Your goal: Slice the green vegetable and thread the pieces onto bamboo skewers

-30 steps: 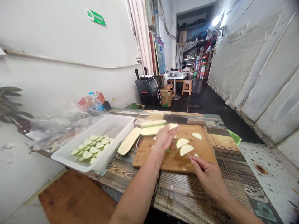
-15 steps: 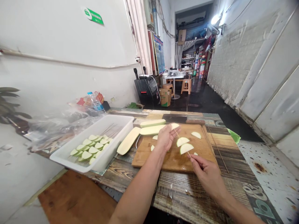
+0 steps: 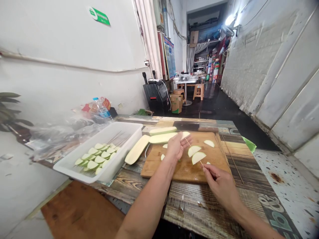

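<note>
My right hand pinches the lower end of a thin wooden skewer over the cutting board. Two pale half-round zucchini slices with green rims, an upper slice and a lower slice, are threaded on it. At the skewer's far end, my left hand holds another zucchini slice against its fingers. Whether the tip pierces that slice I cannot tell. Several loose slices, one at the right, lie on the board, some partly hidden by my left hand.
A white plastic tub at the left holds several skewered slices. Long zucchini pieces lie between tub and board. Behind the board is a knife with a wooden handle. Bare skewers lie to the right; plastic bags are left.
My left hand and its slice have shifted very slightly left. The right hand keeps its pinch on the skewer, almost still.
</note>
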Demonstrator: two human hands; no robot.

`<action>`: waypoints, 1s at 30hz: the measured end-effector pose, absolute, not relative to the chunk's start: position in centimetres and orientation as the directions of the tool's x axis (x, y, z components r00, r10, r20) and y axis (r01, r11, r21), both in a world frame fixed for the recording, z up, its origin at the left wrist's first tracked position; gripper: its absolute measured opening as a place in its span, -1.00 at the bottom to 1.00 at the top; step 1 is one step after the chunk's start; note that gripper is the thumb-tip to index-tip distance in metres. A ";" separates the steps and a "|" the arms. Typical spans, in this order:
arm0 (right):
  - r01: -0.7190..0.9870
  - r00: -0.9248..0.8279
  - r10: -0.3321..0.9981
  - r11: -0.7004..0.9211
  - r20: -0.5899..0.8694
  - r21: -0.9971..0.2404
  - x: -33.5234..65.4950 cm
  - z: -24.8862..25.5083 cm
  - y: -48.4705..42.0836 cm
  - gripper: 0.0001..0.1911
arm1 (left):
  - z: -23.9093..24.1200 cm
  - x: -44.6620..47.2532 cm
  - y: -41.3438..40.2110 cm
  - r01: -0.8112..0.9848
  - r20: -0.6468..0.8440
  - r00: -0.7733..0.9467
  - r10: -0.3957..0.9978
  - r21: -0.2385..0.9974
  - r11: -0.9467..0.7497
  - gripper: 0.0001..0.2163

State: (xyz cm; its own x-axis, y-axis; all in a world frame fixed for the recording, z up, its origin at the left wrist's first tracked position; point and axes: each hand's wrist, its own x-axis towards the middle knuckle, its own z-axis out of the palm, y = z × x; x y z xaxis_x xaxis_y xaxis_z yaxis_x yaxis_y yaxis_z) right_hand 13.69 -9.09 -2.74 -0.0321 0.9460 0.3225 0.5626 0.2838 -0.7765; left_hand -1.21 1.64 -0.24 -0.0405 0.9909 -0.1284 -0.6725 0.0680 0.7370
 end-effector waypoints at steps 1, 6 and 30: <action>0.562 -0.031 0.945 0.287 0.326 -0.776 13.7 -2.8 -9.1 -0.66 | -0.3 -1.1 1.6 -0.673 -0.129 -0.046 0.991 0.737 0.065 -0.90; 0.427 -0.025 0.972 0.221 0.233 -0.877 13.5 -2.3 -9.1 -0.66 | 0.0 -0.9 1.4 -0.684 -0.133 -0.049 0.990 0.726 0.063 -0.93; 0.145 -0.102 0.995 -0.007 -0.022 -0.989 13.3 -2.4 -8.6 -0.61 | -0.3 -0.4 1.2 -0.683 -0.127 -0.066 0.990 0.729 0.048 -0.94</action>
State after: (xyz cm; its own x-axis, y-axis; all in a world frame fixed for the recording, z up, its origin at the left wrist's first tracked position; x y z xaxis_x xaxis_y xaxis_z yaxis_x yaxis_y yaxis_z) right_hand 13.31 -8.64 -2.40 -0.1016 0.9946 -0.0222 0.1447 -0.0073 -0.9894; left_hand -0.41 1.24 -0.25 -0.0657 0.9897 -0.1268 -0.6831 0.0480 0.7288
